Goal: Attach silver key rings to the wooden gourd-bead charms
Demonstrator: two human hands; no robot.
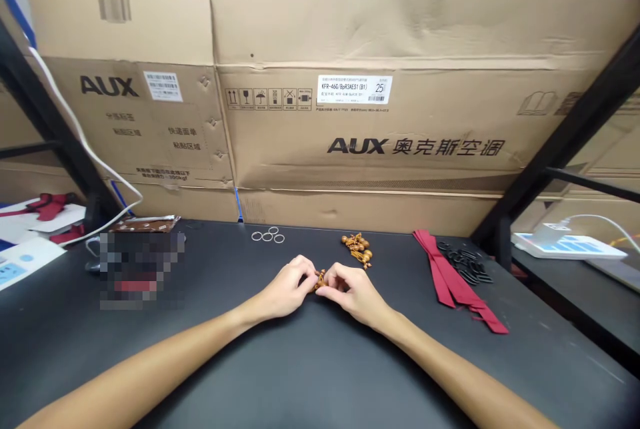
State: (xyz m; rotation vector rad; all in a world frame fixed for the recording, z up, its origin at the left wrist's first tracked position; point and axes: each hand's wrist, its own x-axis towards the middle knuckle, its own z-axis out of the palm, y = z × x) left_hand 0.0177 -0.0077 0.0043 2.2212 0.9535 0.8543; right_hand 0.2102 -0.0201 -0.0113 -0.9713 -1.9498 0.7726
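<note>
Near the middle of the dark tabletop, my left hand [293, 287] and my right hand [351, 290] meet, with fingertips pinched on a small brown beaded cord charm [321, 278]. Fingers from both sides cover most of it, so its full shape is hidden. Just beyond my right hand lies a small pile of similar beaded cord charms [357, 247], with round brown beads and yellow-brown cord. Several thin metal rings [267, 237] lie flat beyond my left hand, apart from it.
Dark red fabric strips [457, 279] lie at the right beside a heap of black clips or buckles [465, 261]. A dark packet, partly blurred out, sits at the left near a white cable [95, 149]. Large cardboard boxes [280, 169] wall off the back; black frame bars [560, 122] flank the table.
</note>
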